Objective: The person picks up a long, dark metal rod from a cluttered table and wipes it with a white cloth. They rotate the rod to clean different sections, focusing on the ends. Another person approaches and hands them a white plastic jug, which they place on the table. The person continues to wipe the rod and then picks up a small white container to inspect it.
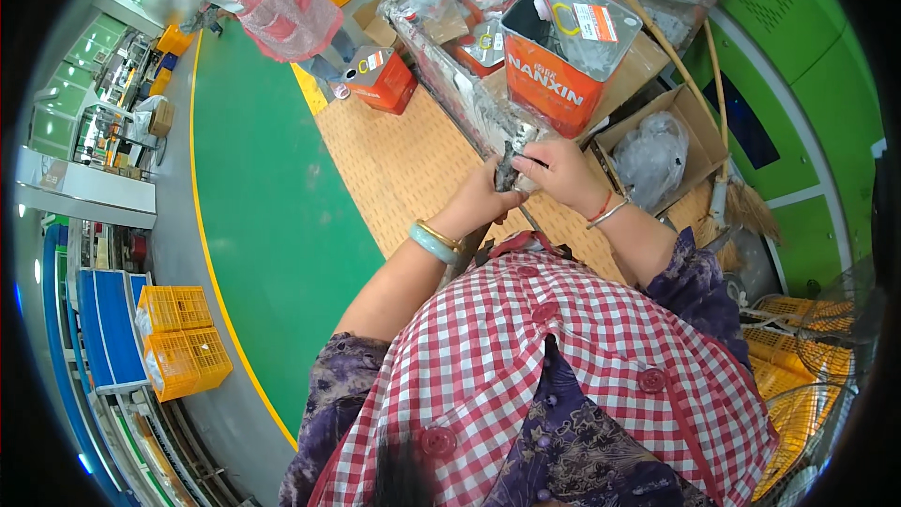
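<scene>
My left hand [479, 199], with bangles at its wrist, and my right hand [565, 172] meet in front of my chest. The fingers of both close round a small, crumpled-looking grey and black piece [507, 167] with pale smears; its kind cannot be made out. This piece lies against the near end of a long, paint-crusted grey edge [455, 84]. Just beyond my right hand stands a big square orange and silver metal can [554, 89] with a yellow handle on top. My fingers hide part of the grey piece.
Another orange can [380, 82] stands on the tan boards [394, 169]. At the right are a carton [699, 145] with a clear plastic bag [652, 160], brooms [721, 103] and a green cabinet [807, 169]. A person [272, 5] in a pink apron is at the far left, beyond the green floor [258, 169].
</scene>
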`<state>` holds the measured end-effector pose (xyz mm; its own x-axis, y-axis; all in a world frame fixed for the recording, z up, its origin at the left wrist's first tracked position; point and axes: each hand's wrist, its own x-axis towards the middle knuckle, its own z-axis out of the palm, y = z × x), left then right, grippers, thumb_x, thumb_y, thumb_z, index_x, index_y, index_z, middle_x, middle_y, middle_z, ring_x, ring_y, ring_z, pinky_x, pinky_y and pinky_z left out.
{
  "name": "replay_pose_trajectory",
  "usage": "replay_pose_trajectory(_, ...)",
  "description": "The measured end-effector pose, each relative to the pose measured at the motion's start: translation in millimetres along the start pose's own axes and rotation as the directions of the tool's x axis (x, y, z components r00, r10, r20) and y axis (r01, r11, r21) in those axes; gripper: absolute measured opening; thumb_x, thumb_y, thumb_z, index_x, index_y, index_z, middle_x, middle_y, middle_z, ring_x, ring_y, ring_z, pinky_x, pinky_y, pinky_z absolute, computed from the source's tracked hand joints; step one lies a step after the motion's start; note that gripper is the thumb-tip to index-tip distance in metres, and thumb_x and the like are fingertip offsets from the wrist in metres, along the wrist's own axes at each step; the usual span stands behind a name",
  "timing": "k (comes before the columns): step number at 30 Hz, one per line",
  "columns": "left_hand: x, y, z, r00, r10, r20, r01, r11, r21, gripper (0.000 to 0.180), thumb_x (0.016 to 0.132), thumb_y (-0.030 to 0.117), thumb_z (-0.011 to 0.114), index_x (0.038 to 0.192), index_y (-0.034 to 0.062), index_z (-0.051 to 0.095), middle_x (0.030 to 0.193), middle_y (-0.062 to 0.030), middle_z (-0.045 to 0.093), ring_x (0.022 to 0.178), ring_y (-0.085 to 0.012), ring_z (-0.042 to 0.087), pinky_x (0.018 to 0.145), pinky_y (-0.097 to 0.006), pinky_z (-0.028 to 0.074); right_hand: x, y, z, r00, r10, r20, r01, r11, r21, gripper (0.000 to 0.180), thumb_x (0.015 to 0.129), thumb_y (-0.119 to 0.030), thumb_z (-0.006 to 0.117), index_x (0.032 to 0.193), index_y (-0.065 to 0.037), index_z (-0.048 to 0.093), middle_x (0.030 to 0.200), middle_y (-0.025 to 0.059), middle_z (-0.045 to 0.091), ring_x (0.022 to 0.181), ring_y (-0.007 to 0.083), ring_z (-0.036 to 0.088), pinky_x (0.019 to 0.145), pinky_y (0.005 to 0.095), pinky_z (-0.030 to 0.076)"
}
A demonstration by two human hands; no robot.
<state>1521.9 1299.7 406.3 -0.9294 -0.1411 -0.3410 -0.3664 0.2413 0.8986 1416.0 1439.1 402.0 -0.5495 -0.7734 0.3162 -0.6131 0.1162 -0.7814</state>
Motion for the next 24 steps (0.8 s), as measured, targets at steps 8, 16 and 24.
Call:
replay_pose_trajectory(8, 6.5, -71.8, 31.9, 0.983, -0.128, -0.134, 0.169, 0.916, 0.365, 0.033, 0.078, 0.029, 0.06, 0.089, -0.0016, 0.057, 0.068, -0.0167, 0.06, 0.059, -0.0275, 0.059, 0.054, -0.036, 0.047, -27.9, 39.6, 29.7, 0.98, 0.193, -0.047, -0.197, 0.915, -0.351, 0.025, 0.078, -0.026, 0.052, 0.068, -0.004, 0.059, 0.063, 0.0173, 0.057, 0.059, 0.0346, 0.056, 0.054, 0.0439, 0.043)
replay_pose_trajectory(16, -14.0, -96.3, 33.8, 0.994, -0.106, 0.02, 0.094, 0.939, 0.33, 0.034, 0.074, 0.031, 0.066, 0.091, 0.0022, 0.06, 0.076, -0.0127, 0.063, 0.075, -0.0246, 0.061, 0.067, -0.034, 0.047, -62.4, -4.0, 40.3, 0.98, 0.199, 0.028, -0.194, 0.972, -0.135, 0.023, 0.079, -0.024, 0.051, 0.067, -0.005, 0.058, 0.064, 0.0173, 0.057, 0.061, 0.035, 0.057, 0.054, 0.0443, 0.042)
replay_pose_trajectory(24, -87.9, 74.8, -66.3, 0.802, 0.063, 0.594, -0.042, 0.998, -0.048, 0.035, 0.08, 0.03, 0.064, 0.091, -0.0011, 0.055, 0.064, -0.0044, 0.056, 0.06, -0.0107, 0.053, 0.056, -0.025, 0.043, -10.4, -96.6, -20.4, 0.928, -0.354, 0.115, 0.301, 0.896, 0.325, 0.022, 0.082, -0.018, 0.058, 0.069, 0.0, 0.055, 0.063, 0.0163, 0.052, 0.06, 0.0316, 0.053, 0.054, 0.0367, 0.041)
